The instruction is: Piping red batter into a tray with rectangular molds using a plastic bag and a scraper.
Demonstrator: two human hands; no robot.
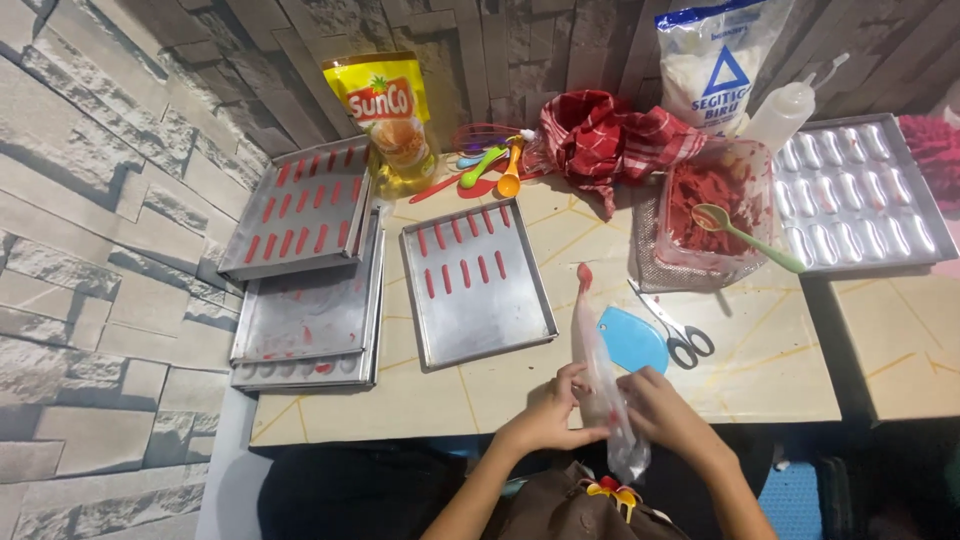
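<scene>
My left hand (550, 408) and my right hand (660, 405) both grip a clear plastic piping bag (592, 345) near the table's front edge. The bag points away from me, and its tip, stained with red batter, lies on the table just right of a metal baking tray (478, 340). That tray carries two rows of short red piped strips (462, 255). A clear container of red batter (716, 195) with a green spoon (745, 232) in it stands further back on the right.
Stacked metal trays (305, 320) lie at the left, the top one with red strips. A blue scraper (632, 338) and scissors (678, 335) rest right of the bag. At the back are an oil pouch (392, 115), coloured spoons (490, 165), a red cloth (605, 135), a flour bag (715, 65), a squeeze bottle (780, 112) and a moulded tray (855, 195).
</scene>
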